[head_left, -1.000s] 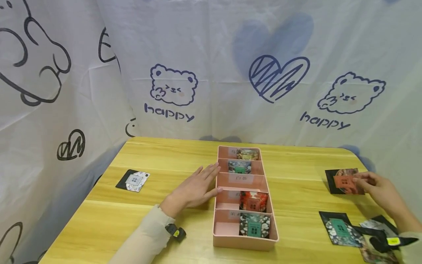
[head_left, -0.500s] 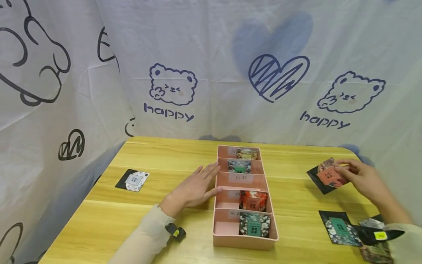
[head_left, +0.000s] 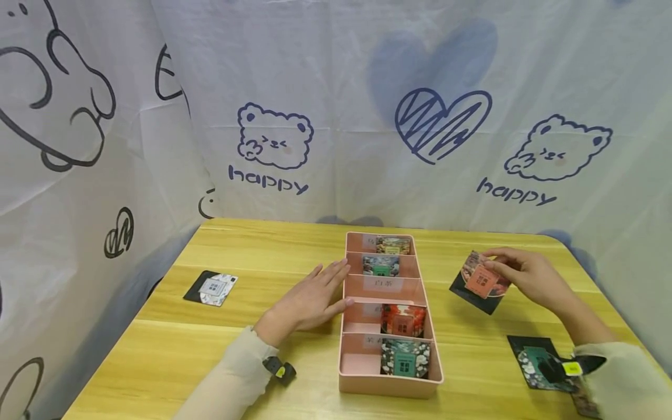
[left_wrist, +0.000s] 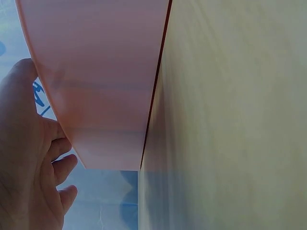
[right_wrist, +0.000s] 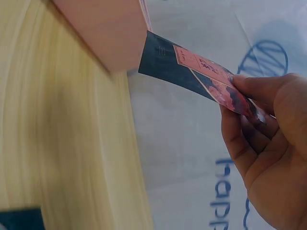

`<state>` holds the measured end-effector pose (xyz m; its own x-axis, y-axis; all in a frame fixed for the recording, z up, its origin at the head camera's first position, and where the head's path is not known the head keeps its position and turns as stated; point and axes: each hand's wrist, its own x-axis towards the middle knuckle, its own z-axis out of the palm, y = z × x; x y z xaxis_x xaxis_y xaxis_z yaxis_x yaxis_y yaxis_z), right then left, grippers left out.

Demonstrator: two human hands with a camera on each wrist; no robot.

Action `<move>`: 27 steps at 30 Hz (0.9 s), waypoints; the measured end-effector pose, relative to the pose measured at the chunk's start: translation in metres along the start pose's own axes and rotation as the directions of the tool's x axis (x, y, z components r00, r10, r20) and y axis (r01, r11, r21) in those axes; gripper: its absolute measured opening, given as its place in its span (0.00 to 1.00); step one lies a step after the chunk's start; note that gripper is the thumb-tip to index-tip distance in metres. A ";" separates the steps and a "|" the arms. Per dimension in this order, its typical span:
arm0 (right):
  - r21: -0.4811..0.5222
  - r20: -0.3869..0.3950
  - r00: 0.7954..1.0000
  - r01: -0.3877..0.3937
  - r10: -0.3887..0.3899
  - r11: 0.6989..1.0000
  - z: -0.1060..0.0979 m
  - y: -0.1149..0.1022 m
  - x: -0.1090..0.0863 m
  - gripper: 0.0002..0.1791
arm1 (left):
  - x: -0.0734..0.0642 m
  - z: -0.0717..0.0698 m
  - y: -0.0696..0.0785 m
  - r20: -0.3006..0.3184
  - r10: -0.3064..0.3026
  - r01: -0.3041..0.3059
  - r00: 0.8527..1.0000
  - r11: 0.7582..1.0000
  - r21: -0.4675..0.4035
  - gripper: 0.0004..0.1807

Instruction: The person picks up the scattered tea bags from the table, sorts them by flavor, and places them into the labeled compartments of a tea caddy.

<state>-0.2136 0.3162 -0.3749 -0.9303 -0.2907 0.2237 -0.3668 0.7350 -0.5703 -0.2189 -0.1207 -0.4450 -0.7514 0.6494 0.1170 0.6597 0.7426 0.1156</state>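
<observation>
My right hand (head_left: 530, 280) pinches a black tea bag packet (head_left: 480, 282) with a salmon label by its upper right corner, above the table right of the box. In the right wrist view, thumb and fingers grip one end of the packet (right_wrist: 189, 72). My left hand (head_left: 307, 297) rests its fingertips on the left rim of a pink divided box (head_left: 391, 387), fingers straight. Packets stand in several compartments: a yellow-labelled one (head_left: 394, 245), a green-labelled one (head_left: 381, 266), a red one (head_left: 403, 321) and a green floral one (head_left: 405, 358). The middle compartment, with a paper label, holds no packet.
A black-and-white packet (head_left: 211, 287) lies on the wooden table (head_left: 252, 251) at the left. At the right front a green-labelled packet (head_left: 535, 361) lies partly under the right wrist strap, with another packet (head_left: 585, 402) mostly hidden by the sleeve. A printed curtain (head_left: 336, 70) hangs behind.
My right hand has lifted the salmon-labelled packet off the table and carried it left, toward the box, tilting it. The left hand has stayed on the rim.
</observation>
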 end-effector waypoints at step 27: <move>0.177 0.159 0.972 0.145 -0.173 0.974 0.050 -0.078 0.035 0.15 | 0.000 0.002 0.000 0.008 -0.012 0.012 1.000 1.000 -0.008 0.45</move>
<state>-0.2175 0.2183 -0.3620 -0.8405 -0.5072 0.1908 -0.4914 0.5650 -0.6628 -0.2186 -0.1202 -0.4467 -0.7596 0.6414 0.1075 0.6504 0.7492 0.1250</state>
